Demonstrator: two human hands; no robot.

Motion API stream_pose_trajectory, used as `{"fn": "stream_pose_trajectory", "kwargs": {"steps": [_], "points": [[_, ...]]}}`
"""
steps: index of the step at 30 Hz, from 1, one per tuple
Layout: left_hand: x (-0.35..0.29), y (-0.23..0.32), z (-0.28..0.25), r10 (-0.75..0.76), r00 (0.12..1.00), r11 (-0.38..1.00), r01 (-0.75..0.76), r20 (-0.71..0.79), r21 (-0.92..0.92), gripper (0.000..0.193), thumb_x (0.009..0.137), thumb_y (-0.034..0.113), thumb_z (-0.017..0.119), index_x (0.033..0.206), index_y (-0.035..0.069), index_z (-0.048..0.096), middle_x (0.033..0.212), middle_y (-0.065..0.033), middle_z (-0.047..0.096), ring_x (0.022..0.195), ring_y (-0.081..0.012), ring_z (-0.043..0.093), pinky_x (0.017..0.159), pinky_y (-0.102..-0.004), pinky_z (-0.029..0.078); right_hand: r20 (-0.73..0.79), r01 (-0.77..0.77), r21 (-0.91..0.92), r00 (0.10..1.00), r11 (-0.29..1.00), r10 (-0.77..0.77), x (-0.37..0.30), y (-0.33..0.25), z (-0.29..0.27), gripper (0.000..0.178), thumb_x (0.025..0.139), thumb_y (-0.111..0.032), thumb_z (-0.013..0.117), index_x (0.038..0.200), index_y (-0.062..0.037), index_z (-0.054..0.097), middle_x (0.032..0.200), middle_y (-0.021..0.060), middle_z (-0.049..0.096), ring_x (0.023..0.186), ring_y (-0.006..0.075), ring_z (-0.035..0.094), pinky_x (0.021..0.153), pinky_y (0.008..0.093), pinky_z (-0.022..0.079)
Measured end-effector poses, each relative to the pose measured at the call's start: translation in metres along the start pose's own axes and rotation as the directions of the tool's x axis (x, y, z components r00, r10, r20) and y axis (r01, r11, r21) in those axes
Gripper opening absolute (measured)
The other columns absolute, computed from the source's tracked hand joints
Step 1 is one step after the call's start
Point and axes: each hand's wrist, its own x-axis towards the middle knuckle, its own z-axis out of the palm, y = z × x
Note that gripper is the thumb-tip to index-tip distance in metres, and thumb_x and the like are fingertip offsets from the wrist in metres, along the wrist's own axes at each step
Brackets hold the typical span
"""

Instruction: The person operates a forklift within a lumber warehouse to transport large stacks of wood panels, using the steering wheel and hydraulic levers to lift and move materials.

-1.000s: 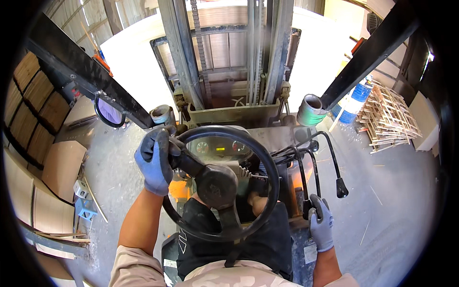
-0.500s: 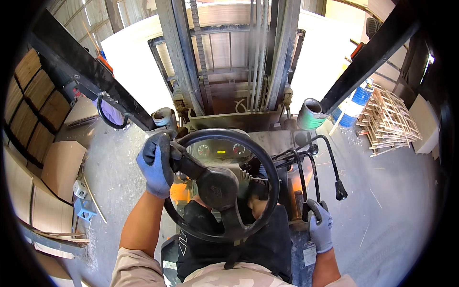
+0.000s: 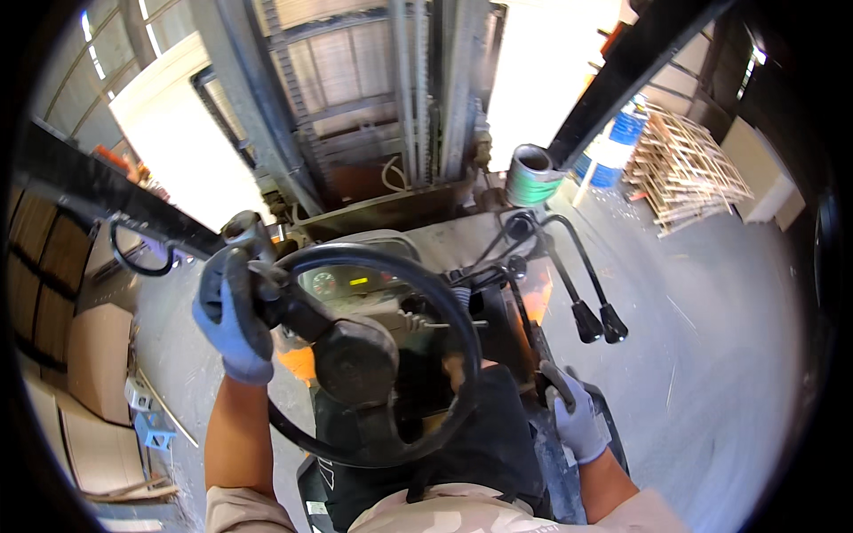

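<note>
My left hand [image 3: 233, 315], in a blue-grey work glove, is closed round the knob [image 3: 267, 282] at the upper left of a black steering wheel [image 3: 471, 342]. The wheel's round hub [image 3: 357, 360] sits in front of my lap. At the right of the seat my right hand [image 3: 576, 416], gloved as well, is closed on the top of a black control lever [image 3: 520, 311]; its fingers partly hide the grip. Two more black levers, a left one [image 3: 586, 322] and a right one [image 3: 613, 323], stand free just beyond that hand. Behind the wheel lies a dashboard [image 3: 342, 282] with gauges and a lit yellow display.
Ahead rises a forklift mast [image 3: 453, 107] with chains, and large pale boards [image 3: 169, 115] beyond it. A black post [image 3: 613, 98] slants at the right. Past it stand a blue-and-white drum [image 3: 613, 147] and a pile of wooden sticks [image 3: 680, 173]. Board stacks [image 3: 98, 364] and a blue stool [image 3: 155, 429] are at the left.
The mast, wheel and surroundings have shifted left and tilted in the picture. Two lever knobs now stand free of my right hand, where one did before. My left hand stays on the wheel knob.
</note>
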Motion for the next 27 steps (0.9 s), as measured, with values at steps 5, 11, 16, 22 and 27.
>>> {"fn": "stream_pose_trajectory", "kwargs": {"steps": [5,11,16,22,27], "points": [[0.023,-0.017,0.017,0.045,0.995,0.998,-0.049,0.083,0.046,0.031,0.104,0.021,0.055,0.116,-0.005,0.065,0.068,-0.0009,0.057,0.068,-0.0096,0.060,0.065,-0.0243,0.050,0.545,-0.457,0.503,0.827,0.734,0.141,0.074,0.094,-0.017,0.055,0.098,-0.017,0.057,0.150,-0.0027,0.044,0.134,0.0067,0.060,0.113,0.0151,0.059,0.095,0.0292,0.048],[0.003,-0.032,0.093,0.036,0.950,0.999,-0.036,0.311,-0.007,0.020,0.097,0.007,0.055,0.112,-0.003,0.066,0.097,-0.0084,0.066,0.080,-0.0140,0.062,0.077,-0.0261,0.050,-0.124,-0.173,-0.206,0.981,0.963,0.150,0.261,0.056,0.098,0.035,0.091,-0.031,0.059,0.116,-0.0075,0.068,0.108,0.0172,0.069,0.101,0.0300,0.066,0.080,0.0430,0.052],[-0.090,-0.023,0.062,0.262,0.582,0.903,-0.429,0.769,0.017,0.035,0.073,0.001,0.072,0.107,0.005,0.070,0.085,-0.0154,0.067,0.071,-0.0331,0.066,0.063,-0.0363,0.053,-0.098,-0.239,0.073,0.965,0.968,0.245,0.209,0.099,0.114,0.030,0.093,-0.022,0.064,0.115,-0.0032,0.067,0.104,0.0178,0.069,0.094,0.0288,0.065,0.083,0.0403,0.053],[-0.128,-0.011,-0.096,-0.053,0.812,0.878,-0.239,0.581,0.414,0.018,0.089,0.002,0.064,0.105,-0.005,0.068,0.092,-0.0177,0.072,0.080,-0.0300,0.070,0.075,-0.0385,0.055,-0.040,-0.325,0.173,0.941,0.930,0.336,0.068,0.098,0.083,0.052,0.090,-0.037,0.068,0.126,0.0002,0.058,0.119,0.0199,0.061,0.116,0.0307,0.059,0.099,0.0403,0.047],[-0.045,-0.106,-0.192,0.180,0.972,0.856,-0.231,0.153,0.463,0.021,0.094,0.011,0.066,0.110,-0.002,0.068,0.077,-0.0056,0.064,0.063,-0.0119,0.058,0.057,-0.0307,0.049,0.372,0.174,-0.366,0.928,0.914,-0.028,0.056,-0.024,0.049,0.052,0.092,-0.044,0.063,0.125,-0.0038,0.060,0.122,0.0202,0.062,0.117,0.0351,0.059,0.097,0.0429,0.047]]}}
